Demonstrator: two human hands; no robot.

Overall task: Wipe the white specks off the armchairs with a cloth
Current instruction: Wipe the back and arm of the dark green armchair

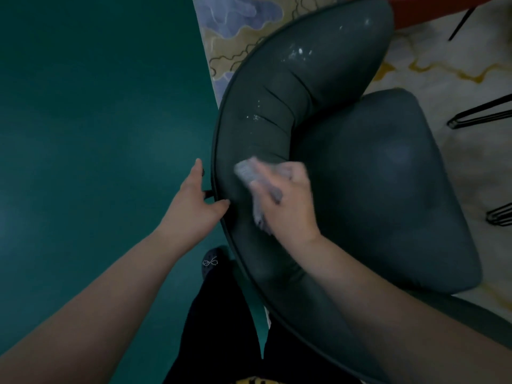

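Note:
A dark green armchair [360, 167] fills the middle of the head view, seen from above its curved backrest. White specks [297, 52] dot the upper part of the backrest, and a smaller patch of specks [255, 117] lies lower down. My right hand [291, 200] grips a grey cloth [249, 170] and presses it on the backrest's padded top, blurred. My left hand [196, 198] holds the backrest's outer edge, thumb on the rim and fingers behind it.
A teal floor [97, 120] lies to the left. A patterned rug [457, 65] is under the chair. Black metal legs [482, 115] of other furniture stand at the right, and a red object [429, 9] sits at the top right. My foot [213, 261] is below the chair edge.

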